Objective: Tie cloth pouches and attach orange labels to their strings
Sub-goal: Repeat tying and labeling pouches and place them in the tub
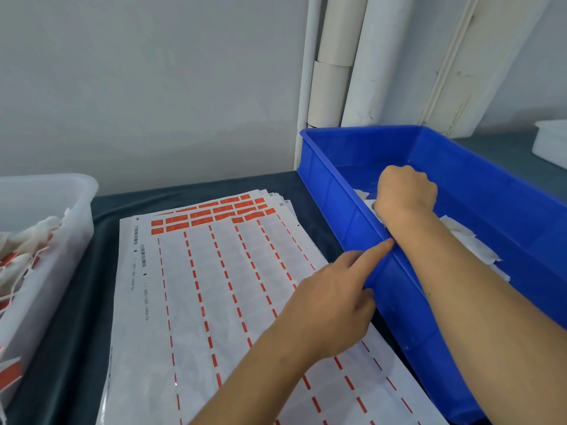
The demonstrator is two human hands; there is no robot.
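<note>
Since the untied pouches (466,240) sit loose in the blue crate (337,185) at the worktop's back right corner, the right hand (405,191) goes in over the near wall to fetch one. Its fingers curl down out of sight behind the knuckles; cannot tell whether they have cloth pinched yet. White cloth shows just under the wrist and along the crate floor toward the right.

The left hand (334,305) steadies the crate: forefinger straight along the rim, touching it right beside the right forearm, thumb against the outer wall, other fingers loosely bent, holding nothing. Likely there to stop the crate sliding while the other hand digs.

The label sheets (214,302) lie stacked flat in the middle of the worktop, right edge tucked against the crate, directly under the left hand, so a label is within reach once a pouch is tied. Most rows are peeled; orange labels (211,214) remain only at the sheets' far end, near the back edge.

The clear tub (76,191) at the left edge holds finished pouches (33,234) with orange tags on strings. Layout reads right to left: stock, labels, output.

Judgement: step in hand is pick-up of the next pouch; tying and labelling not started for it.
</note>
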